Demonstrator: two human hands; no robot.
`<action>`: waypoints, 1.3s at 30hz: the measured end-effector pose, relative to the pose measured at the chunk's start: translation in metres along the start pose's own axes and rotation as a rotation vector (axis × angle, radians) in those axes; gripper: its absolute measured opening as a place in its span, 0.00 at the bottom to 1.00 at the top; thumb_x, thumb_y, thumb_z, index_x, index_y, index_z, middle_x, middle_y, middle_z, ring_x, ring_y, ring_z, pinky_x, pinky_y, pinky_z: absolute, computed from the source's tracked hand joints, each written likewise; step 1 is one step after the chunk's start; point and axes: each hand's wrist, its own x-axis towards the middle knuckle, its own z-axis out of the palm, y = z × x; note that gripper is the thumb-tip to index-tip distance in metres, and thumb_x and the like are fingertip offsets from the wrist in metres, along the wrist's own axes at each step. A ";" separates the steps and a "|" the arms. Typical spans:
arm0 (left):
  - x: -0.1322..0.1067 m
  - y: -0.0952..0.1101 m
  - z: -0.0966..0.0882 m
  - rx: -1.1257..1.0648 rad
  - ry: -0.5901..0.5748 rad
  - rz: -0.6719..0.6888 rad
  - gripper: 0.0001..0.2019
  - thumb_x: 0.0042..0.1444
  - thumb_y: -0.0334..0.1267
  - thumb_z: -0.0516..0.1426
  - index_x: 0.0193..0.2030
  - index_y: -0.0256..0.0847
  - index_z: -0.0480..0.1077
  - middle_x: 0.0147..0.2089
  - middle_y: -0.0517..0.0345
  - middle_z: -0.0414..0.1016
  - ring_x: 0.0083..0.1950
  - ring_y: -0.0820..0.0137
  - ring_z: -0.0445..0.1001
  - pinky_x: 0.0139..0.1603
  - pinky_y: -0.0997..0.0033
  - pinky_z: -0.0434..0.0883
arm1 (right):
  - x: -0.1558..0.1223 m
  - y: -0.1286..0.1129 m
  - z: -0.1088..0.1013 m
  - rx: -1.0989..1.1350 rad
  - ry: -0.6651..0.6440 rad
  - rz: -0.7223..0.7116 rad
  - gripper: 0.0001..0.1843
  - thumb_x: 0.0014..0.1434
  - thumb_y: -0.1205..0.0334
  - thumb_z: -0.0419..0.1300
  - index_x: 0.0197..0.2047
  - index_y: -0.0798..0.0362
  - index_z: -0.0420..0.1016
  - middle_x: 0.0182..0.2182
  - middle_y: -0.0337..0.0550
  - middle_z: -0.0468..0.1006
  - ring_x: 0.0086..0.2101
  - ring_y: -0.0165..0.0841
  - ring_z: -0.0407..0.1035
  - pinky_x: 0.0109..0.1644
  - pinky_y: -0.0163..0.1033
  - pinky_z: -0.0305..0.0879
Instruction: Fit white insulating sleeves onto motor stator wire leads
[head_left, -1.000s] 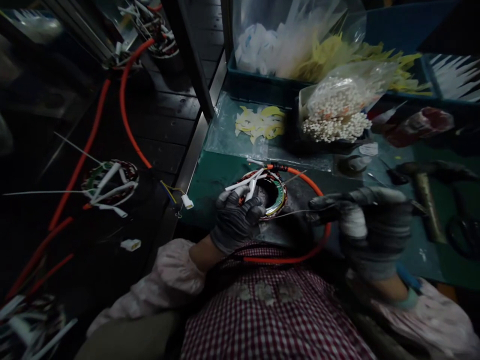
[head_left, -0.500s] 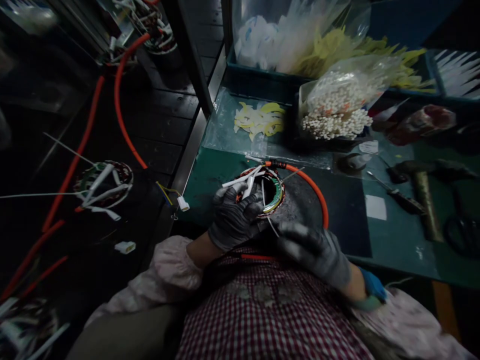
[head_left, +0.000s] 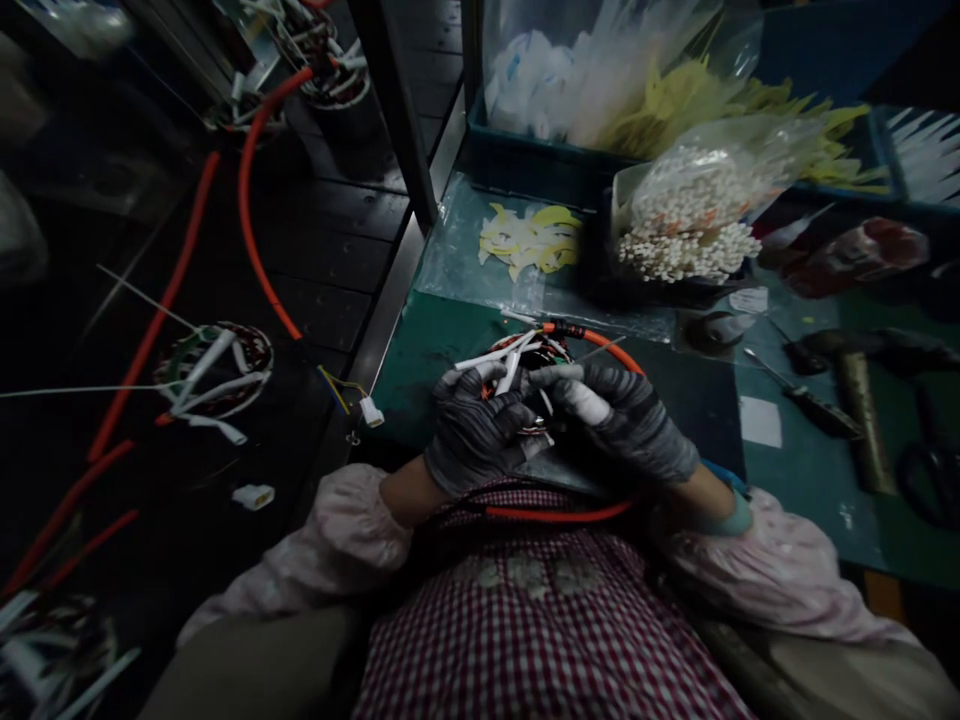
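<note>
A motor stator (head_left: 553,346) with copper windings is in front of me on the bench. White sleeves (head_left: 491,354) and an orange cable (head_left: 596,335) come off its far side; the cable loops round to the right. My left hand (head_left: 480,425), in a grey striped glove, is closed around the stator's near left rim and the base of the sleeves. Across the stator's right side reaches my right hand (head_left: 634,420), gloved alike, thumb and forefinger drawn together. A short white strip shows by its fingertips; what they pinch is hidden.
Yellow-edged paper pieces (head_left: 531,240) lie behind the stator, beside a bag of thin white tubes (head_left: 686,225). A screwdriver (head_left: 806,395), a hammer (head_left: 861,420) and scissors (head_left: 934,475) are to the right. Another stator (head_left: 214,370) and a white connector (head_left: 253,496) sit at left.
My right hand has moved up and left from beside the stator onto its right side, its fingers now together. My left hand keeps its hold. The view has shifted slightly.
</note>
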 end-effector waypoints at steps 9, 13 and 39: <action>-0.001 0.000 -0.004 -0.009 -0.131 -0.042 0.15 0.66 0.56 0.64 0.48 0.50 0.80 0.54 0.54 0.85 0.66 0.45 0.78 0.66 0.35 0.72 | -0.006 0.005 -0.009 0.005 -0.011 -0.007 0.06 0.64 0.56 0.74 0.42 0.47 0.88 0.36 0.42 0.88 0.35 0.38 0.81 0.40 0.42 0.79; -0.003 -0.002 -0.001 -0.028 -0.097 -0.038 0.15 0.64 0.55 0.66 0.49 0.50 0.80 0.52 0.55 0.85 0.65 0.45 0.78 0.66 0.36 0.69 | -0.006 0.006 -0.010 -0.016 -0.034 -0.060 0.03 0.65 0.60 0.73 0.42 0.48 0.88 0.35 0.42 0.88 0.33 0.35 0.79 0.38 0.40 0.78; -0.002 0.006 0.008 -0.124 -0.009 -0.114 0.08 0.59 0.49 0.69 0.41 0.51 0.79 0.50 0.55 0.85 0.64 0.47 0.76 0.68 0.36 0.67 | 0.010 0.027 0.034 -0.244 0.289 -0.311 0.07 0.74 0.55 0.58 0.45 0.44 0.77 0.41 0.43 0.85 0.44 0.41 0.80 0.54 0.52 0.80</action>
